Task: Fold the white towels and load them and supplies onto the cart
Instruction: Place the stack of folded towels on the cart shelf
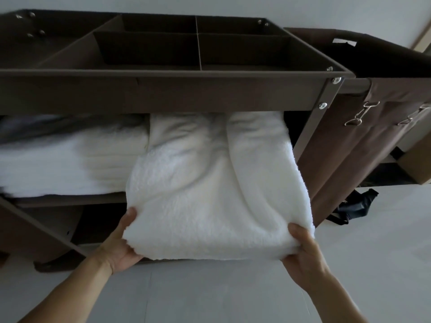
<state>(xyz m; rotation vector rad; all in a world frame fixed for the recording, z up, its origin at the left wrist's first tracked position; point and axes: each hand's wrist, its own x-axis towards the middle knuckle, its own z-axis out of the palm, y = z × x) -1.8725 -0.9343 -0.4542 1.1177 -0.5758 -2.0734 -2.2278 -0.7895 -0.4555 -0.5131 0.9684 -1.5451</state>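
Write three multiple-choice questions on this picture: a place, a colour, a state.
1. Where is the held towel? A. in a sink B. partly on the middle shelf C. on a bed
2. What colour is the cart? A. brown B. blue C. white
3. How are the left hand and right hand? A. both open B. both gripping the towel C. one idle
Answers: B, its far end lies beside the towel stack; A, its frame and fabric are dark brown; B, each pinches a near corner.
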